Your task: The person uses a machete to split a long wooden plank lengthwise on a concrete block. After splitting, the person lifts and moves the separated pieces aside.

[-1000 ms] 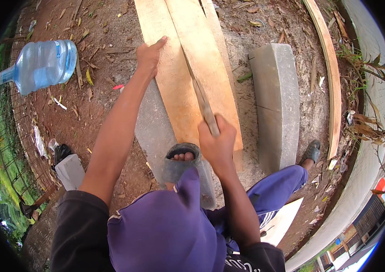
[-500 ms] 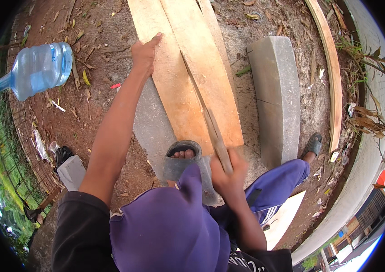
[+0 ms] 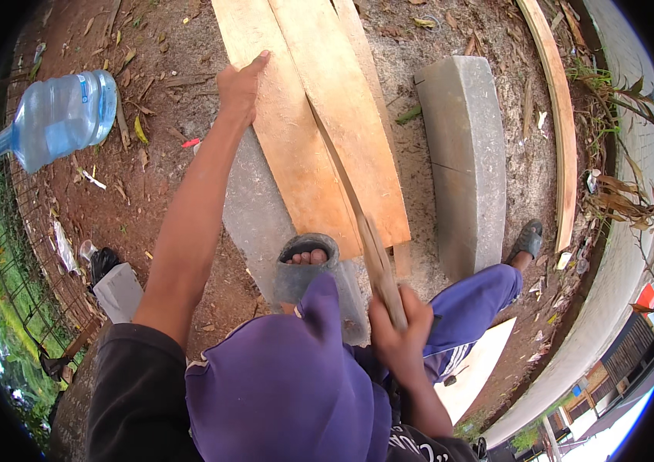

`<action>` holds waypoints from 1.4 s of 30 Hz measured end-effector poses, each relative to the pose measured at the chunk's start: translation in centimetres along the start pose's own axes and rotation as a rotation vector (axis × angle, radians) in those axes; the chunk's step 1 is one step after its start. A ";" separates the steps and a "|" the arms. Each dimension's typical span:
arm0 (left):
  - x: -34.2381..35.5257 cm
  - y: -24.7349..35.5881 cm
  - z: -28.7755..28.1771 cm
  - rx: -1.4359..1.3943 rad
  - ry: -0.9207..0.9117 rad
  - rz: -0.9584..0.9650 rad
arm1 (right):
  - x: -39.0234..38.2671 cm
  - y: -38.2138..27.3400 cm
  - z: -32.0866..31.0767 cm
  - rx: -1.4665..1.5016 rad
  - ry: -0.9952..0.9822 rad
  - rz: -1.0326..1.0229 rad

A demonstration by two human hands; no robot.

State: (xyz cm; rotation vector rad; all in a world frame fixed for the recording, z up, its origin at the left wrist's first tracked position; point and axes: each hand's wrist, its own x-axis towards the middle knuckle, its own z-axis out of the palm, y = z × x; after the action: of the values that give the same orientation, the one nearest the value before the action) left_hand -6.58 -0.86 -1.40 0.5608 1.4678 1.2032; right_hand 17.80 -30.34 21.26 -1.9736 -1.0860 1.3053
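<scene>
My left hand is closed on the left edge of a thin, pale wooden board. Its thumb lies on top, and the other fingers are mostly hidden. A long slit splits this board from a second strip beside it, widening toward me. Wrapped round the near end of a long, narrow, wooden-handled tool, my right hand is close to my body. The tool lies along the slit, seen nearly edge-on, so its blade does not show clearly. My sandalled foot is at the board's near end.
Grey concrete blocks lie under the boards and to the right. A large clear-blue water bottle rests on the soil at left. A long timber strip runs near the right wall. A pale sheet lies beside my right leg.
My right hand has drawn the tool back toward me and slightly right. My left hand keeps its grip on the board. The whole view has shifted slightly.
</scene>
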 end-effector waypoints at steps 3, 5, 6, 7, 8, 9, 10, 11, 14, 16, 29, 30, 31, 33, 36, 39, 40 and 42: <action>1.0 -1.1 -0.2 0.057 0.029 0.016 | 9.2 -2.5 5.0 0.087 -0.019 0.084; 0.5 -0.5 0.1 0.052 0.016 -0.024 | 9.4 -2.0 5.3 -0.018 -0.004 0.059; 0.0 -0.3 0.1 0.047 0.016 -0.048 | 6.4 -0.5 3.9 -0.039 0.000 -0.034; 0.3 -0.1 -0.3 0.028 0.015 -0.006 | 2.7 0.7 1.6 -0.119 -0.016 -0.189; 0.8 -0.4 -0.3 0.007 0.000 0.031 | -2.2 2.1 -0.9 -0.021 -0.023 0.015; 1.0 -1.0 -0.2 -0.009 -0.011 0.061 | -5.9 1.0 -3.7 -0.090 -0.035 0.024; 1.1 -1.1 -0.5 -0.008 0.005 0.038 | -10.0 1.7 -6.0 -0.203 -0.054 0.008; 1.0 -0.6 -0.5 0.002 0.016 0.025 | -11.2 0.5 -6.6 -0.215 -0.039 0.007; -0.5 -0.3 0.2 -0.024 0.019 0.006 | -10.2 -0.5 -5.5 -0.110 -0.037 0.106; -0.3 0.2 0.7 -0.026 0.011 0.014 | -3.1 0.6 -1.5 0.017 -0.001 0.023; 0.3 -0.5 -0.4 -0.029 0.020 0.015 | -12.8 0.5 -6.7 -0.265 -0.013 0.037; 0.0 -0.2 -0.6 -0.028 0.022 -0.013 | -12.8 0.9 -6.6 -0.189 -0.046 0.073; -0.1 0.4 0.4 -0.035 0.015 -0.018 | -10.7 0.5 -5.6 -0.113 -0.058 0.094; -1.0 0.7 1.7 -0.028 0.000 -0.035 | -4.0 0.6 -2.1 -0.022 -0.026 0.038; -0.3 0.2 0.2 0.060 0.015 -0.016 | 8.2 -1.1 5.2 0.181 0.010 0.033; -0.5 0.3 0.3 0.014 -0.010 -0.042 | 6.3 0.4 4.2 -0.045 -0.014 -0.044; -0.5 0.4 0.1 0.010 -0.001 -0.034 | 2.7 1.6 1.8 -0.101 -0.037 -0.085; -0.2 0.2 0.4 -0.001 0.000 -0.014 | -4.7 1.7 -3.1 -0.058 -0.048 0.039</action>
State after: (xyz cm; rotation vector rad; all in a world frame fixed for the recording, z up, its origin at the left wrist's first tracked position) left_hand -6.17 -0.82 -1.10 0.5491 1.4685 1.1930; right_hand 20.24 -35.25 23.46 -2.0250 -1.1242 1.3621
